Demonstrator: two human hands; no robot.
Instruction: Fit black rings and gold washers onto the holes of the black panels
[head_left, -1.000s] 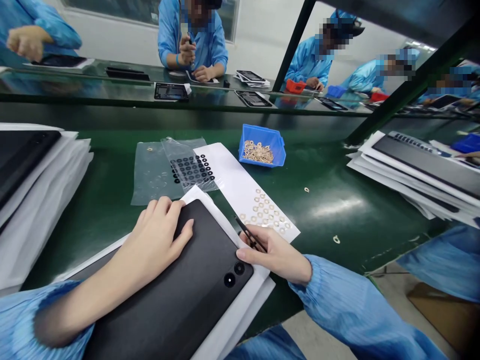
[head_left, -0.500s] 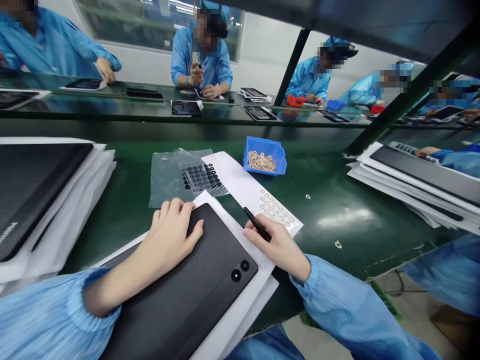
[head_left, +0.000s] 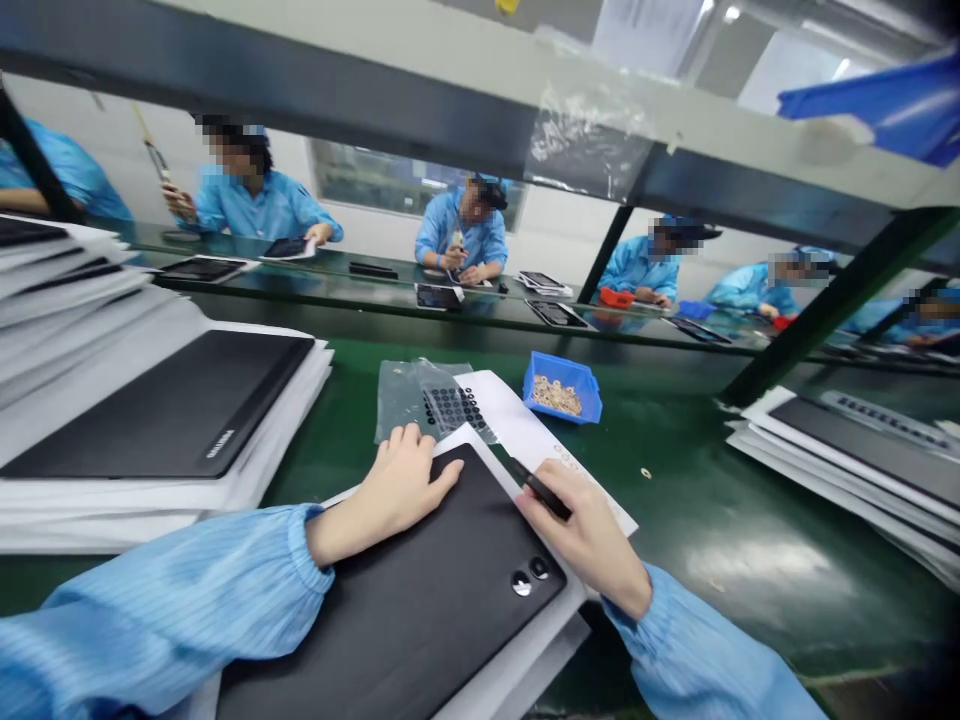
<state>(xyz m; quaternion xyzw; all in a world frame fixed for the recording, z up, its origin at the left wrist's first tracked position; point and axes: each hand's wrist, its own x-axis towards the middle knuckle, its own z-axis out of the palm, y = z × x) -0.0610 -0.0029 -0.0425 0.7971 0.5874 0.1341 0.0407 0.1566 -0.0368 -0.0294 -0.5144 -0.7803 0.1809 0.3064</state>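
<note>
My left hand lies over the upper left edge of a black tablet, thumb spread out on its back and fingers over the edge. The tablet rests back up on white sheets, its two round camera lenses near the right corner. Beside its upper right edge, my right hand grips a slim black pen-shaped tool; its exact kind is unclear. Past the hands lie a white sheet with pale rings, partly covered by my right hand, and clear plastic film with rows of black rings.
A blue bin of pale rings stands behind the sheet. Tablets in white paper are stacked at left and right. A loose ring lies on the green table. Overhead runs a shelf; people in blue sit across the bench.
My view has tilted upward and turned left, bringing in the shelf and the whole left stack. Both hands keep nearly the same places at the tablet, the right one still gripping the black tool.
</note>
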